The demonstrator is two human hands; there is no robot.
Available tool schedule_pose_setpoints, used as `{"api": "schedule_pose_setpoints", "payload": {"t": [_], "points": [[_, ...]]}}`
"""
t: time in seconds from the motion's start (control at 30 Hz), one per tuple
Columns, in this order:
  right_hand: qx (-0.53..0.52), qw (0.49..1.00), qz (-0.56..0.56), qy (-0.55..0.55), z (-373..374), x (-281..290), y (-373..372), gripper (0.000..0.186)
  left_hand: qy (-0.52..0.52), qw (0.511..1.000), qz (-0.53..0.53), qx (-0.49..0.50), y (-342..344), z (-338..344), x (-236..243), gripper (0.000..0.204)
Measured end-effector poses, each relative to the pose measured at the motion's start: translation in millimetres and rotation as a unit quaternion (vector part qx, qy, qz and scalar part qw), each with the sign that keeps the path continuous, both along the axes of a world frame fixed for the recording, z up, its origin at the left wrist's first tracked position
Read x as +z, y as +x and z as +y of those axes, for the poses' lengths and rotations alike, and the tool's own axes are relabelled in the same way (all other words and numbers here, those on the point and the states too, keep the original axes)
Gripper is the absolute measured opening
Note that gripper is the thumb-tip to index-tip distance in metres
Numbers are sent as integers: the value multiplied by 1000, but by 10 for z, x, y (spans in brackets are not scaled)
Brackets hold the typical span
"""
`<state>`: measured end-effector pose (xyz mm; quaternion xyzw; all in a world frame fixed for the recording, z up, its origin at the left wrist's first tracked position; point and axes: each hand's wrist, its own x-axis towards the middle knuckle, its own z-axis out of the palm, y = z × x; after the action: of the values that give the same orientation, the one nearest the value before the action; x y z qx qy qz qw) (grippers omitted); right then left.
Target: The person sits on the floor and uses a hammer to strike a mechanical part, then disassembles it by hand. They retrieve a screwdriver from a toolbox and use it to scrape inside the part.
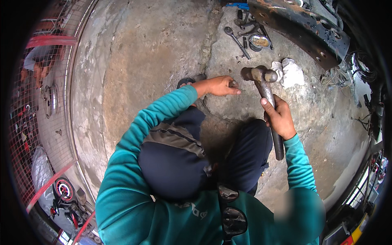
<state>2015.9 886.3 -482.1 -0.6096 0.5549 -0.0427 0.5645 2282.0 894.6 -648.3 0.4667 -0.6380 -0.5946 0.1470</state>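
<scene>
My right hand [281, 118] is wrapped around the handle of a ball-peen hammer [261, 83]. The worn metal head points away from me, and the handle's end sticks out below my fist, near the right sleeve. To the left of the hammer head, my left hand [220, 85] hovers over the concrete with its fingers curled together. A small dark piece [233, 83] shows at its fingertips, too small to name. My knees are bent beneath both arms. A crumpled white rag [292, 73] lies just beyond the hammer head.
On the concrete floor [155, 49] ahead lie a ratchet wrench [237, 43], several other tools and a round tin [260, 48]. A black steel beam [302, 32] with holes juts in at upper right. Along the left runs a wire mesh fence [24, 134], with a person [41, 61] behind it.
</scene>
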Motion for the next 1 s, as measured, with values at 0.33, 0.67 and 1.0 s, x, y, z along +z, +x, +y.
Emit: {"api": "schedule_pose_setpoints", "payload": {"t": [0.33,0.67,1.0], "points": [[80,987,39,-135,277,144,107,41,-83,996,17,-17,68,179,-296,57],[118,970,-22,-213,612,-59,-76,44,-116,989,-23,-92,53,337,-18,37],[222,957,87,-162,884,-280,-391,55,-202,974,34,-92,155,758,-153,25]]}}
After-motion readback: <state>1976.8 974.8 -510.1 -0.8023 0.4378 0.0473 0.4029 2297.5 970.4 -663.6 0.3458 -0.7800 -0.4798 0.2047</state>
